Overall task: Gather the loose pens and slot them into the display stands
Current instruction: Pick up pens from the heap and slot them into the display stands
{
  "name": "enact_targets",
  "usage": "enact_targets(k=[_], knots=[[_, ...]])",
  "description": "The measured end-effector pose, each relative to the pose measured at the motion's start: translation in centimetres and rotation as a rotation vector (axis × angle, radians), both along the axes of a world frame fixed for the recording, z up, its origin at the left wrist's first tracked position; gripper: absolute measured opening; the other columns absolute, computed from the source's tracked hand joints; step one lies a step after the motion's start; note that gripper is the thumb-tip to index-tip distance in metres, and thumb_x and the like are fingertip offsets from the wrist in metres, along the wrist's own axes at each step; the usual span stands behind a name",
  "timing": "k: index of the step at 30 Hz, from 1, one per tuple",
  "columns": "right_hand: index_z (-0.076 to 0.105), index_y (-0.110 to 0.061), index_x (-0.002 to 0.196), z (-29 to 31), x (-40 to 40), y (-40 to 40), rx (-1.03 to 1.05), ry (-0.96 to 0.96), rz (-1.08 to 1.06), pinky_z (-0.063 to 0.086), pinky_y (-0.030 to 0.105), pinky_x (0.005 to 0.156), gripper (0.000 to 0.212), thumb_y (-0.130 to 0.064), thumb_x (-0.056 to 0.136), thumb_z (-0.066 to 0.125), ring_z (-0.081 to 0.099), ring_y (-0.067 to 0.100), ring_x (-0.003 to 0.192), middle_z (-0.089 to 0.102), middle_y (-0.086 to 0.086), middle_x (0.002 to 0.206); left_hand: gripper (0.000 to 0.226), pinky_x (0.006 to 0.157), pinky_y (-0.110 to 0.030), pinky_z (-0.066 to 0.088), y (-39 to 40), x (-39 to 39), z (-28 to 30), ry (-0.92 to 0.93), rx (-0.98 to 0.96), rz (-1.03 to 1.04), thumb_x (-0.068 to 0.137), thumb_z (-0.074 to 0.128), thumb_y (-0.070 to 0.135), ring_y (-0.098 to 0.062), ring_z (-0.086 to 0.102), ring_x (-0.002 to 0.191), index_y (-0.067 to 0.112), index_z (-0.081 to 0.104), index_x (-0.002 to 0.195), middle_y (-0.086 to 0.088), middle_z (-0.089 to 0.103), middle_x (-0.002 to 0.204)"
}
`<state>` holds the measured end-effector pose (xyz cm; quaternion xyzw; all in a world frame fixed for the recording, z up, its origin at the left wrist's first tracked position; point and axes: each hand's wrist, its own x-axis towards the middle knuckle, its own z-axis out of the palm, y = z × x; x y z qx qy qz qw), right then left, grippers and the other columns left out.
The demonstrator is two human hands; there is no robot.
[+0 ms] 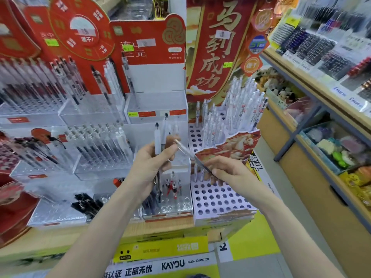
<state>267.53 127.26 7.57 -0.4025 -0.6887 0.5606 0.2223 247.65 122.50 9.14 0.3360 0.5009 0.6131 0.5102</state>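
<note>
The left hand (149,167) was clenched around a small bunch of pens (160,141), which stood upright in the fist, their tops rising above the fingers and their lower ends coming out below the palm. The right hand (226,175) pinched one single pen (188,154) between thumb and fingertips at its dark lower end. This pen was tilted, and its clear upper end pointed up and to the left until it touched the fingers of the left hand. Both hands were above the front part of the counter (160,227), over the line where two stands meet.

Under the right hand stood a white stand with round holes (218,199), near the front right corner of the counter; most of its front holes had no pen, and a few pens stood in the holes just behind the hand. Its back rows (230,117) held many white pens. Under the left hand was a clear acrylic stand (170,197) with some red and dark pens inside. More clear stands (100,149) full of pens occupied the left side of the counter, with red cardboard signs (144,43) behind them. A wooden shelf (321,97) with packed goods stood at the right.
</note>
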Motion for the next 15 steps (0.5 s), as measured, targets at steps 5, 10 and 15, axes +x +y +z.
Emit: enact_targets(k=[5,10,15], knots=[[0.064,-0.019,0.108,2.2,-3.1,0.7,0.098,-0.036,0.17,0.05,0.023,0.078,0.018,-0.022,0.092,0.057,0.065,0.01,0.086,0.07,-0.004,0.096,0.002,0.045,-0.015,0.033,-0.2,-2.2,1.4,0.113,0.028,0.101,0.084,0.06,0.008,-0.008,0.042,0.056,0.009,0.062,0.085,0.004,0.048,0.06],[0.071,-0.015,0.095,6.2,-11.9,0.9,0.444,-0.071,0.254,0.045,0.015,0.067,0.014,-0.025,0.085,0.066,0.058,-0.001,0.072,0.066,-0.011,0.079,0.005,0.045,-0.016,0.031,-1.6,-7.0,4.5,0.231,0.138,0.153,0.084,0.059,0.014,-0.006,0.034,0.046,0.01,0.057,0.082,0.009,0.042,0.055],[0.059,-0.016,0.08,8.4,-21.3,-0.3,0.585,-0.005,0.349,0.039,0.01,0.056,0.01,-0.013,0.086,0.066,0.051,-0.005,0.057,0.055,-0.012,0.066,0.017,0.045,-0.017,0.032,-4.3,-14.6,7.5,0.362,0.226,0.234,0.075,0.06,0.029,-0.008,0.032,0.045,0.014,0.059,0.083,0.009,0.037,0.053]])
